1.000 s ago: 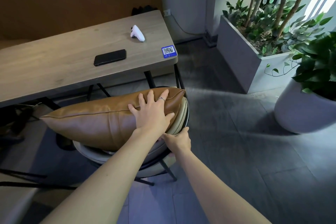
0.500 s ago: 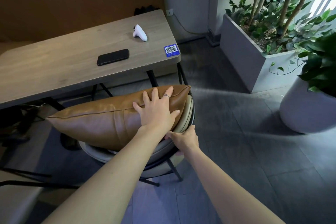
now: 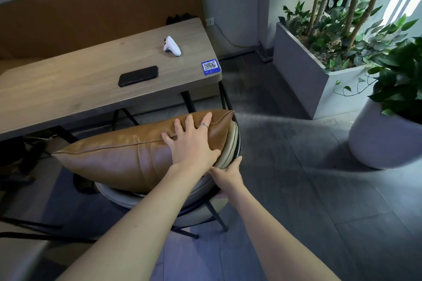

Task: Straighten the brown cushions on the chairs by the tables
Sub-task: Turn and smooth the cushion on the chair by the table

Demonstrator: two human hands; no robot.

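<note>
A brown leather cushion (image 3: 118, 159) lies long-ways across a round grey chair (image 3: 198, 194) drawn up beside a wooden table (image 3: 68, 91). My left hand (image 3: 194, 143), wearing a ring, presses flat with spread fingers on the cushion's right end. My right hand (image 3: 228, 175) grips the chair's padded back rim just below and right of the left hand; its fingertips are hidden behind the rim. The cushion's left end sticks out past the chair.
A black phone (image 3: 138, 76), a white controller (image 3: 172, 46) and a blue QR sticker (image 3: 211, 67) are on the table. A brown bench back (image 3: 91, 9) runs behind it. A grey planter box (image 3: 303, 70) and a white pot (image 3: 383, 139) stand on the tiled floor at right.
Both hands keep the same hold on cushion and chair. The chair and cushion appear shifted slightly to the right and toward the table, or the view has moved a little.
</note>
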